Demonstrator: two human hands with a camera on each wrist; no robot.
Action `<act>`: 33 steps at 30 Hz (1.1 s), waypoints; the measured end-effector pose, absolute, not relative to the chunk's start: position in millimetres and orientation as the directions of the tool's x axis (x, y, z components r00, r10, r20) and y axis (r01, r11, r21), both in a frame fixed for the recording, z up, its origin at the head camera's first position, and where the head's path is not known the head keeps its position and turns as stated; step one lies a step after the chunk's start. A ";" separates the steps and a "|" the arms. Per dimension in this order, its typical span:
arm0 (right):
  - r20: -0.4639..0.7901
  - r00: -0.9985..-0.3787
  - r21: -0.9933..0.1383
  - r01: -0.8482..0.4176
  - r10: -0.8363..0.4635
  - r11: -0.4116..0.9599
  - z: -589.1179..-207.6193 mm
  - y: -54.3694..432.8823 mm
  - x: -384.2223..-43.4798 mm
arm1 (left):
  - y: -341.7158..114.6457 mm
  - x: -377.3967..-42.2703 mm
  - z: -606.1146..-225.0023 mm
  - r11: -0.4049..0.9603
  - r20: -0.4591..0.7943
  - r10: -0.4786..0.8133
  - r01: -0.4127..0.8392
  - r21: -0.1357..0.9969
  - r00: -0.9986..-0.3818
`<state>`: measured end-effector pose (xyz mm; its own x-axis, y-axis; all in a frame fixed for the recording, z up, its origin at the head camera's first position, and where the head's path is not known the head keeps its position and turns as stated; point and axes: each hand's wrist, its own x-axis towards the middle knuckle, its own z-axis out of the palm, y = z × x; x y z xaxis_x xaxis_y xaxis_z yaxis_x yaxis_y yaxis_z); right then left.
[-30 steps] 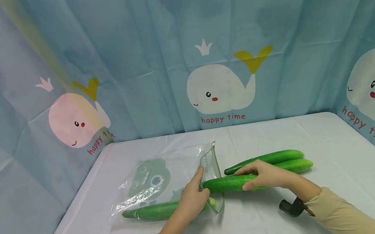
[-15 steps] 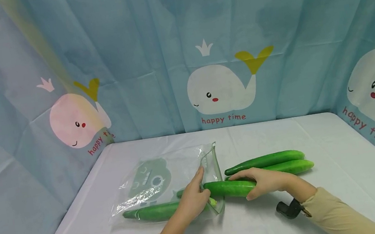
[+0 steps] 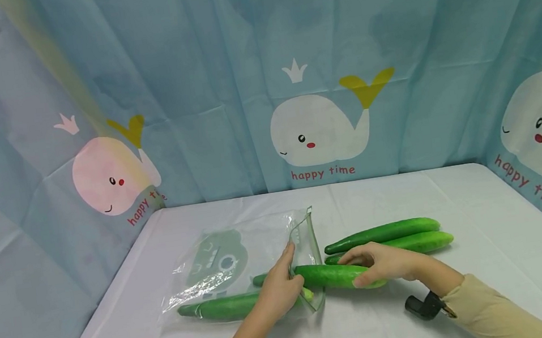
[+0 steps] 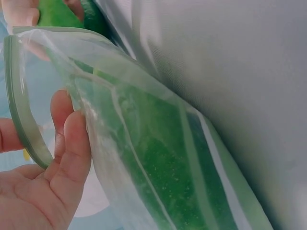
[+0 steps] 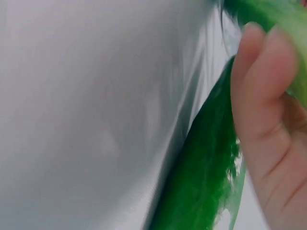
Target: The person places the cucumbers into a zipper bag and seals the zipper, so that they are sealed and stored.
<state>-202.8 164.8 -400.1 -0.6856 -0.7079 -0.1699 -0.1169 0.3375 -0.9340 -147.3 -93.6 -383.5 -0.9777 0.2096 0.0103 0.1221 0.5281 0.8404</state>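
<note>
My left hand (image 3: pixel 278 288) grips the mouth edge of a clear zip bag (image 3: pixel 266 229) lying flat. In the left wrist view, its fingers (image 4: pixel 76 139) pinch the plastic beside the green zip strip. One cucumber (image 3: pixel 219 308) lies inside along the near side. A second cucumber (image 3: pixel 323 276) passes through the mouth, its narrow tip inside and its thick end outside. That outer end is held by my right hand (image 3: pixel 391 261), thumb on the near side and fingers over the far side. Just behind the right hand lie two more cucumbers, one nearer (image 3: pixel 421 241) and one farther (image 3: pixel 387 231).
A white cloth covers the table (image 3: pixel 491 243). Behind it hangs a blue curtain (image 3: pixel 217 153) printed with whales, which also runs along both sides. A black wrist camera (image 3: pixel 423 306) sits under the right wrist.
The second cucumber has slid leftward into the bag, its tip now visible through the plastic left of the left hand. My right hand has shifted toward its outer end; the left hand stays put.
</note>
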 end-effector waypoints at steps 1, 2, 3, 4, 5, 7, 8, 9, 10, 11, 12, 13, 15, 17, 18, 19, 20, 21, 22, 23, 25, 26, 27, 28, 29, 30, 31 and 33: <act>-0.170 -0.690 -0.939 -0.103 -0.704 0.328 -400.7 164.7 -202.0 | -93.5 -147.3 -383.6 0.525 0.007 0.208 0.118 0.843 -0.978; -0.169 -0.696 -0.944 -0.089 -0.698 0.318 -401.8 164.7 -201.6 | -93.6 -147.3 -383.9 0.524 0.006 0.207 0.116 0.844 -0.978; -0.168 -0.701 -0.948 -0.078 -0.693 0.309 -402.9 164.3 -201.1 | -93.6 -147.4 -384.0 0.522 0.003 0.205 0.112 0.845 -0.979; -0.170 -0.706 -0.951 -0.064 -0.687 0.301 -404.2 163.7 -200.7 | -93.6 -147.3 -384.2 0.521 -0.002 0.204 0.107 0.847 -0.979; -0.170 -0.711 -0.954 -0.054 -0.682 0.294 -405.3 163.4 -200.2 | -93.7 -147.4 -384.4 0.518 -0.004 0.205 0.105 0.849 -0.979; -0.167 -0.722 -0.959 -0.038 -0.672 0.279 -407.0 162.3 -199.0 | -93.8 -147.4 -384.6 0.519 -0.012 0.201 0.096 0.849 -0.979; -0.170 -0.728 -0.961 -0.028 -0.664 0.276 -407.6 161.8 -198.6 | -93.8 -147.3 -384.6 0.519 -0.013 0.201 0.095 0.850 -0.979; -0.174 -0.733 -0.962 -0.016 -0.657 0.273 -407.6 161.1 -197.8 | -93.6 -147.4 -384.4 0.517 -0.013 0.200 0.094 0.851 -0.980; -0.179 -0.737 -0.963 -0.004 -0.652 0.268 -407.6 160.8 -197.1 | -93.5 -147.5 -384.4 0.518 -0.013 0.199 0.094 0.851 -0.980; -0.179 -0.739 -0.965 0.004 -0.649 0.262 -407.5 160.3 -196.3 | -93.5 -147.7 -384.4 0.517 -0.012 0.198 0.095 0.851 -0.980; -0.183 -0.743 -0.967 0.017 -0.644 0.255 -407.4 159.9 -195.7 | -93.5 -147.7 -384.2 0.518 -0.008 0.198 0.098 0.850 -0.980; -0.184 -0.745 -0.969 0.028 -0.641 0.246 -407.5 159.5 -195.1 | -93.5 -147.8 -383.9 0.517 -0.006 0.198 0.099 0.850 -0.980; -0.183 -0.748 -0.973 0.044 -0.638 0.229 -408.0 158.8 -193.9 | -93.7 -147.9 -383.5 0.517 -0.004 0.199 0.102 0.850 -0.980; -0.173 -0.753 -0.977 0.048 -0.635 0.209 -408.8 157.6 -192.8 | -93.9 -147.8 -382.6 0.516 -0.002 0.203 0.105 0.850 -0.979; -0.171 -0.756 -0.978 0.054 -0.631 0.200 -409.2 157.1 -192.5 | -94.1 -147.6 -382.1 0.519 -0.001 0.203 0.107 0.848 -0.979; -0.168 -0.760 -0.980 0.059 -0.628 0.191 -409.7 156.4 -192.3 | -94.1 -147.5 -381.7 0.522 -0.003 0.202 0.105 0.846 -0.979; -0.165 -0.763 -0.981 0.062 -0.626 0.183 -410.2 155.6 -192.2 | -94.2 -147.5 -381.4 0.523 -0.002 0.202 0.107 0.846 -0.979; -0.162 -0.766 -0.982 0.066 -0.622 0.174 -410.6 154.7 -192.1 | -94.4 -147.5 -380.7 0.523 0.002 0.202 0.110 0.845 -0.979; -0.159 -0.769 -0.984 0.068 -0.619 0.168 -410.9 153.8 -192.2 | -94.4 -147.3 -380.1 0.525 0.007 0.201 0.114 0.844 -0.980; -0.155 -0.772 -0.985 0.071 -0.617 0.158 -411.4 152.8 -192.4 | -94.5 -147.3 -379.6 0.526 0.010 0.201 0.117 0.842 -0.979; -0.151 -0.776 -0.987 0.081 -0.612 0.141 -412.4 151.1 -193.1 | -94.7 -147.4 -379.3 0.527 0.013 0.202 0.120 0.842 -0.979; -0.146 -0.777 -0.988 0.082 -0.613 0.132 -412.9 150.2 -193.6 | -94.8 -147.5 -379.0 0.523 0.015 0.205 0.123 0.843 -0.979; -0.143 -0.777 -0.989 0.084 -0.613 0.125 -413.3 149.5 -194.1 | -95.0 -147.7 -379.0 0.521 0.014 0.207 0.122 0.845 -0.978; -0.141 -0.777 -0.989 0.086 -0.613 0.119 -413.8 148.9 -194.6 | -95.0 -147.8 -379.2 0.521 0.010 0.209 0.120 0.845 -0.978; -0.141 -0.777 -0.990 0.091 -0.614 0.112 -414.3 148.5 -195.1 | -95.1 -148.1 -379.5 0.519 0.008 0.210 0.118 0.846 -0.978; -0.142 -0.777 -0.990 0.095 -0.614 0.109 -414.6 148.2 -195.4 | -95.2 -148.3 -379.7 0.518 0.006 0.210 0.116 0.847 -0.978; -0.142 -0.776 -0.990 0.097 -0.615 0.106 -415.0 147.8 -195.7 | -95.3 -148.5 -380.0 0.516 0.004 0.209 0.114 0.849 -0.978; -0.142 -0.776 -0.990 0.101 -0.614 0.102 -415.9 146.9 -196.0 | -95.3 -148.7 -380.2 0.515 0.003 0.207 0.111 0.850 -0.978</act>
